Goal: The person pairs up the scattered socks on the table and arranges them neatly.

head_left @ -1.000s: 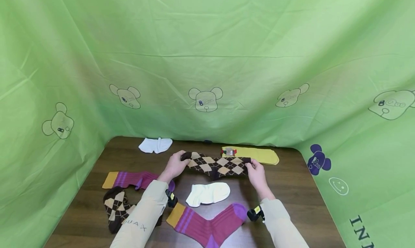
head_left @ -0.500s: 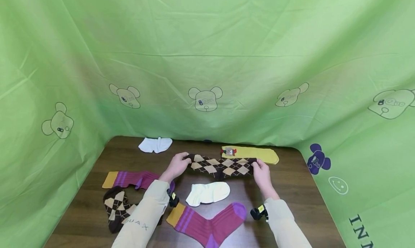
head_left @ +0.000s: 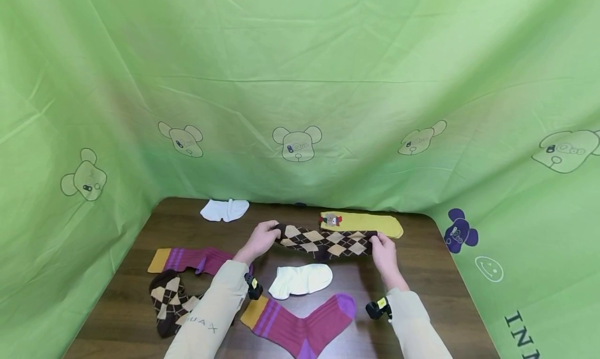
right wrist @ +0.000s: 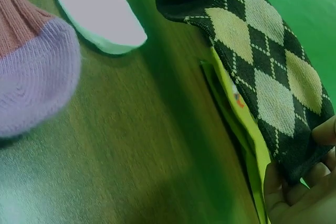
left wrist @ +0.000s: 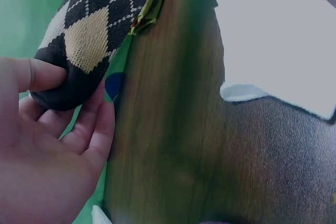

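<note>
From afar I see the left hand (head_left: 260, 239) pinch the toe of the argyle sock (head_left: 328, 243), the right hand (head_left: 385, 253) its cuff; it stretches between them. Beyond the right hand lies the yellow sock (head_left: 370, 221).

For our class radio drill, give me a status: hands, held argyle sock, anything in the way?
Left hand pinching toe, right hand pinching cuff. Argyle sock extended between them. Yellow sock partly behind it; no obstruction seen.

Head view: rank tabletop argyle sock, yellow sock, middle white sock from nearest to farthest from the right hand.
1. Yellow sock: just beyond the right hand.
2. Middle white sock: to the hand's left.
3. Tabletop argyle sock: far left.
</note>
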Demonstrator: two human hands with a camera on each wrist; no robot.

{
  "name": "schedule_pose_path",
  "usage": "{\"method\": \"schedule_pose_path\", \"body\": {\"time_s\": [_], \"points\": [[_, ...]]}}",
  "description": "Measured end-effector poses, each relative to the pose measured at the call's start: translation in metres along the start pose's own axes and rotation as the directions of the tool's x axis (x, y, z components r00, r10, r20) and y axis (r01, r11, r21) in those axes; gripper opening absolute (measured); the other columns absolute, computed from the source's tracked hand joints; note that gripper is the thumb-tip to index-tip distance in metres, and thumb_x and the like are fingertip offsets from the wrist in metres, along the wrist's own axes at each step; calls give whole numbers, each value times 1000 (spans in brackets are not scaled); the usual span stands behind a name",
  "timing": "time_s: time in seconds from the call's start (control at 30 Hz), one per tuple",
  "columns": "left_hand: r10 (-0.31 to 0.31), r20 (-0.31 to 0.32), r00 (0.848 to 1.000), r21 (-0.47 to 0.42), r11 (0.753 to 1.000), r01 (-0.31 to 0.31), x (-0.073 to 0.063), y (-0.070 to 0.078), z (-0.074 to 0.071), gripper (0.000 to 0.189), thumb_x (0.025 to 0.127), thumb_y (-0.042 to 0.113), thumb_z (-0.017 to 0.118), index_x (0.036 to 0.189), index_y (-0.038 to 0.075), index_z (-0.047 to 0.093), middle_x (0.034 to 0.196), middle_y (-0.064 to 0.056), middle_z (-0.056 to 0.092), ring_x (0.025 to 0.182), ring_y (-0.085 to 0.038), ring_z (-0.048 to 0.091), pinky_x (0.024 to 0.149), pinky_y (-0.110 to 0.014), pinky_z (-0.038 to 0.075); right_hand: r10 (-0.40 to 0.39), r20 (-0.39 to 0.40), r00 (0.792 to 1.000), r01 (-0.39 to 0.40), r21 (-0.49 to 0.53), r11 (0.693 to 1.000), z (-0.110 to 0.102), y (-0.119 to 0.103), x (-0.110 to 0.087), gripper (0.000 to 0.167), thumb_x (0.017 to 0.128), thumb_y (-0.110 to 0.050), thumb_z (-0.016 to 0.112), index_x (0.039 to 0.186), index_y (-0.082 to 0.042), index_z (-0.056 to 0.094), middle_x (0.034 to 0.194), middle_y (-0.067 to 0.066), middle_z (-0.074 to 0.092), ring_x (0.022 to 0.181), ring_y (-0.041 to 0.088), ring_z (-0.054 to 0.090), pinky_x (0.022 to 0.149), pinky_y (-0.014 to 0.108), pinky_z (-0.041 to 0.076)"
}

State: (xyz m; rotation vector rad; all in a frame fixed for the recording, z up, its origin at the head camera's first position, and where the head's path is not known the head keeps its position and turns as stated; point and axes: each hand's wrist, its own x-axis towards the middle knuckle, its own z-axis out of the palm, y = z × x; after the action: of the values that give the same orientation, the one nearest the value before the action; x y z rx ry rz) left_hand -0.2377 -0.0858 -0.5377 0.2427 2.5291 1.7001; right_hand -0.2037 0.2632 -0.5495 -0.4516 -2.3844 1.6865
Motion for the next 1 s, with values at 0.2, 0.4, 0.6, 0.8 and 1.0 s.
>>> {"method": "schedule_pose_path", "body": {"time_s": [0.2, 0.4, 0.6, 0.8, 1.0], "points": [[-13, 12, 1000, -64, 998, 14, -1, 6, 7, 13, 86, -4, 50, 90, 0, 62, 84, -6, 65, 80, -20, 53, 73, -33, 41, 7, -11, 1000, -6, 16, 1000, -6, 2, 2, 25, 99, -10, 49, 105, 9, 65, 97, 16, 65, 95, 24, 51, 81, 27, 40], [6, 10, 1000, -73, 997, -5, -1, 8, 12, 12, 87, -5, 51, 90, 0, 62, 82, -4, 66, 76, -18, 54, 71, -31, 42, 12, -32, 999, -12, 9, 1000, -12, 4, 4, 26, 99, -11, 49, 104, 9, 65, 95, 14, 66, 93, 24, 52, 81, 28, 41], [35, 0, 999, -40, 999, -35, -1, 7, 16, 11, 83, -5, 57, 85, 1, 65, 82, -4, 68, 78, -17, 56, 74, -33, 45, 28, -58, 998, -27, 30, 999, -18, 4, 5, 26, 99, -11, 50, 105, 9, 65, 96, 13, 66, 93, 21, 51, 77, 25, 41], [26, 26, 999, -36, 999, -25, 0, 8, 22, 8, 83, -3, 58, 87, 0, 65, 79, -2, 67, 76, -15, 56, 75, -33, 45, 28, -81, 996, -25, 36, 999, -24, 5, 7, 28, 99, -11, 49, 109, 10, 65, 102, 17, 65, 96, 22, 51, 81, 27, 40], [34, 39, 999, -54, 998, -31, -1, 10, 27, 5, 87, -1, 64, 91, 1, 66, 81, -2, 68, 80, -23, 66, 77, -33, 48, 30, -114, 993, -28, 22, 999, -31, 4, 8, 29, 99, -12, 49, 112, 9, 66, 108, 20, 65, 98, 24, 51, 84, 31, 40]]}}
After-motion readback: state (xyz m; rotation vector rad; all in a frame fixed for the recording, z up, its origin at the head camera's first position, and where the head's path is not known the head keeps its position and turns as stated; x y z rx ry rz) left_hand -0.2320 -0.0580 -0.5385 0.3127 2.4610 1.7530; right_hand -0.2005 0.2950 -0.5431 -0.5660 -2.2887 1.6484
